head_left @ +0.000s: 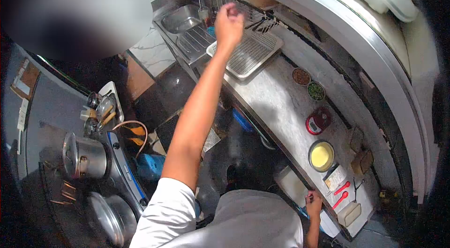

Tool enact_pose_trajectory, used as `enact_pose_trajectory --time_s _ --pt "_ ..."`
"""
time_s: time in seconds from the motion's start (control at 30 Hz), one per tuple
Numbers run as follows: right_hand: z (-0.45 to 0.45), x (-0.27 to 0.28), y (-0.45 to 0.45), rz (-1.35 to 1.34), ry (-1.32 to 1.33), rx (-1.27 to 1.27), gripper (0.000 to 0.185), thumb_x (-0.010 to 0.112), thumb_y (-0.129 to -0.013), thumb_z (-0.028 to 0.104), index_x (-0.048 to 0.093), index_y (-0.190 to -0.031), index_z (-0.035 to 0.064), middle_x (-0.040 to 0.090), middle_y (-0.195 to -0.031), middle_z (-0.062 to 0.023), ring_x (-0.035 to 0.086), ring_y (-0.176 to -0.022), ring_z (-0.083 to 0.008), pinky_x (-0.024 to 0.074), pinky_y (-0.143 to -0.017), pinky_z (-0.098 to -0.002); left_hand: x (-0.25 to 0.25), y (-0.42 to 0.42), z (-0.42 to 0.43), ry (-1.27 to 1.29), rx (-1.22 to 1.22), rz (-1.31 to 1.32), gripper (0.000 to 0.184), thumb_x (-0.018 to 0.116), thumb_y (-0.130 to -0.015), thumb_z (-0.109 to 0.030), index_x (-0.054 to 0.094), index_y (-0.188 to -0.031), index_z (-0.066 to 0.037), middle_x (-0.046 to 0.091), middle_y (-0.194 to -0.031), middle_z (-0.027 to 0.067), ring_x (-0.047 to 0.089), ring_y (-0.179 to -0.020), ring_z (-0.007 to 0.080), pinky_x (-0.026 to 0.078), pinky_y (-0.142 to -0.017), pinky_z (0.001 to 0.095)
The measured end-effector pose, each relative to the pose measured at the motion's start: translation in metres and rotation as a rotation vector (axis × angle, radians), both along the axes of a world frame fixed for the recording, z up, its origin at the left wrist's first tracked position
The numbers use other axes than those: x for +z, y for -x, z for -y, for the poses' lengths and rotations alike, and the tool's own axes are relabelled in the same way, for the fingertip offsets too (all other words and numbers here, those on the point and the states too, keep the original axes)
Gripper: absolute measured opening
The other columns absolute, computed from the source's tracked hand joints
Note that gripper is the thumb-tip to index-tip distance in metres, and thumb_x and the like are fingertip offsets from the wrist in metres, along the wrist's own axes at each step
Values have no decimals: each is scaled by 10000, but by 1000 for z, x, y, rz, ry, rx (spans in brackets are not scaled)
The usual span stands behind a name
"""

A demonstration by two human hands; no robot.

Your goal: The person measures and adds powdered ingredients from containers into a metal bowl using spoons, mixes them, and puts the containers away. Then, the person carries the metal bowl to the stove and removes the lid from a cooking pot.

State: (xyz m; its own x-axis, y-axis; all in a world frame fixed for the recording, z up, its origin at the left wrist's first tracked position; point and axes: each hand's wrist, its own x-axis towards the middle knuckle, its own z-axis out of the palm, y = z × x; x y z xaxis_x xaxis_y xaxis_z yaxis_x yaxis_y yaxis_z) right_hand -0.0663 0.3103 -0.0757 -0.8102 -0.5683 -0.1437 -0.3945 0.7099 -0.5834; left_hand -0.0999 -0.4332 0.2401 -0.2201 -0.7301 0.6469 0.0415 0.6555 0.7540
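Note:
My left hand [229, 25] is stretched far forward at the top centre, above the near edge of a white perforated basket [255, 56]. Its fingers look curled and are smeared by motion; whether they hold anything is unclear. At the lower right, my right hand [313, 203] is at the counter's front edge, its fingers bent, with their grip too small to make out. Near it on the counter lie a red spoon [341, 199], a second red spoon [343, 187] and a bowl of yellow contents [321, 155].
A steel sink [180, 19] and a bottle [203, 13] stand beyond the basket. A red scale [318, 121] and two small bowls, brown [301, 76] and green [316, 91], line the counter. At left are a large pot [89, 156] and a lidded pot [110, 217].

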Motion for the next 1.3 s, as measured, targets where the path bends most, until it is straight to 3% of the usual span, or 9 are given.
enact_pose_trajectory --time_s 0.2,0.37,0.43,0.47,0.7,0.83,1.0,1.17,1.3 --pt "-18 -23 -53 46 15 -187 213 762 -900 -28 696 -1100 8 740 -1030 -177 723 -807 -337 578 -754 -441 42 54 130 167 146 238 798 907 -830 -221 505 -1477 16 682 -1366 266 680 -1209 468 558 -1011 531" --pt "-8 -22 -112 124 19 -368 192 702 -895 -65 696 -1077 -7 755 -959 -194 748 -891 -373 582 -804 -455 27 117 201 210 -2 321 1175 974 -755 -399 283 -1594 45 663 -1389 329 651 -1285 496 552 -1069 518" --pt "-7 -28 -135 14 -23 -363 143 701 -922 -70 706 -1060 -31 778 -913 -172 780 -845 -263 602 -831 -392 3 148 234 766 99 181 1242 955 -743 -506 272 -1608 65 654 -1421 333 660 -1287 503 560 -1081 509" --pt "28 19 -143 113 -66 -400 152 688 -902 -77 708 -1046 -35 774 -909 -162 780 -851 -255 601 -823 -390 6 143 234 388 -50 264 1253 926 -737 -573 293 -1611 66 648 -1450 315 658 -1307 483 563 -1088 495" --pt "34 -2 -160 117 30 -397 169 714 -881 -62 716 -1047 -26 786 -905 -164 787 -845 -261 600 -806 -385 48 42 185 348 -24 461 902 851 -847 -575 591 -1440 54 681 -1416 263 658 -1313 426 541 -1106 474" --pt "32 -18 -142 135 -18 -357 132 676 -914 -85 693 -1028 -22 775 -903 -143 772 -852 -205 598 -794 -369 43 -2 199 -283 -386 161 607 853 -887 -331 635 -1339 10 728 -1306 184 711 -1183 292 578 -988 406" --pt "69 4 -96 143 -23 -266 228 668 -904 -78 696 -1117 0 770 -945 -137 767 -831 -251 603 -781 -389 43 -21 211 38 -422 145 788 941 -765 -322 606 -1382 33 732 -1280 180 736 -1112 317 593 -939 428" --pt "89 6 -70 141 58 -288 204 687 -933 -49 699 -1129 6 759 -986 -174 765 -847 -273 594 -810 -393 2 -96 166 -614 -635 -90 719 956 -798 -285 641 -1381 -4 737 -1285 134 738 -1106 301 601 -967 455" --pt "134 28 -70 90 208 -204 118 738 -984 13 730 -1100 -9 744 -931 -83 683 -785 -140 567 -752 -307 -29 -167 87 -351 -503 334 780 935 -822 -222 558 -1463 14 690 -1388 148 677 -1263 314 560 -1063 449"
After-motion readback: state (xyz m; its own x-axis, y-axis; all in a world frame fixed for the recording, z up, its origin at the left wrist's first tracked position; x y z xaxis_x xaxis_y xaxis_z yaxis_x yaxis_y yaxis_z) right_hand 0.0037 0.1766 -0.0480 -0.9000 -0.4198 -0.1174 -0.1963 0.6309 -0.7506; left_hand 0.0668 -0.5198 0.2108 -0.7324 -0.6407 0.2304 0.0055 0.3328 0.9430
